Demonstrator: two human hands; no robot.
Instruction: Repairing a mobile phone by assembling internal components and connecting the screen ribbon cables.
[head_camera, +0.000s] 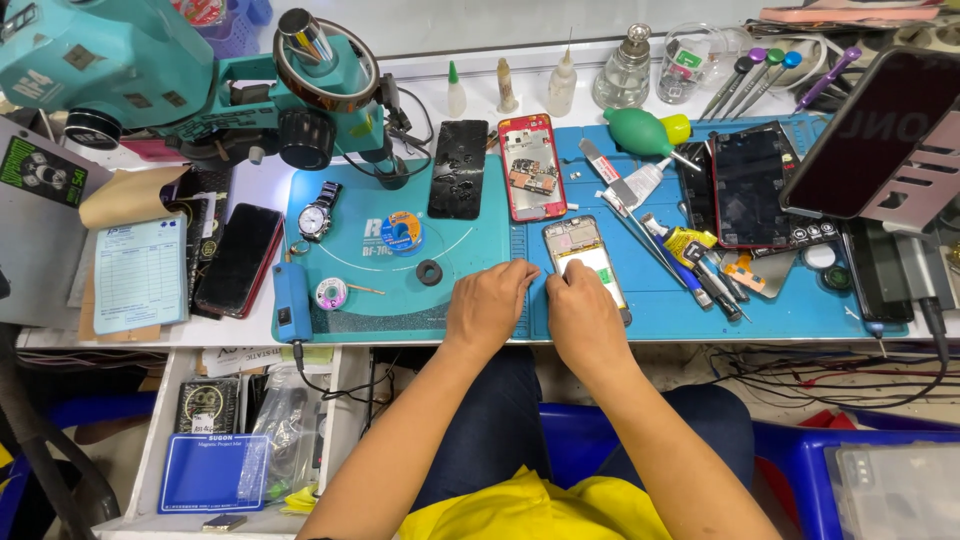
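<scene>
An opened phone frame (585, 253) with a white and green inside lies on the blue work mat (660, 300). My right hand (583, 318) rests on its near end, fingertips pinched at the frame's lower left edge. My left hand (488, 304) sits just left of it, fingers curled on the mat and touching the frame's corner. A red opened phone (532, 166) and a black back cover (459, 168) lie farther back on the mat.
A teal microscope (200, 80) stands at the back left. A wristwatch (316, 215), solder reels (402, 231), a green air blower (640, 130), tweezers and screwdrivers (700, 265), glue bottles (508, 88), several dark phones (755, 185) and an open drawer (240, 440) surround the hands.
</scene>
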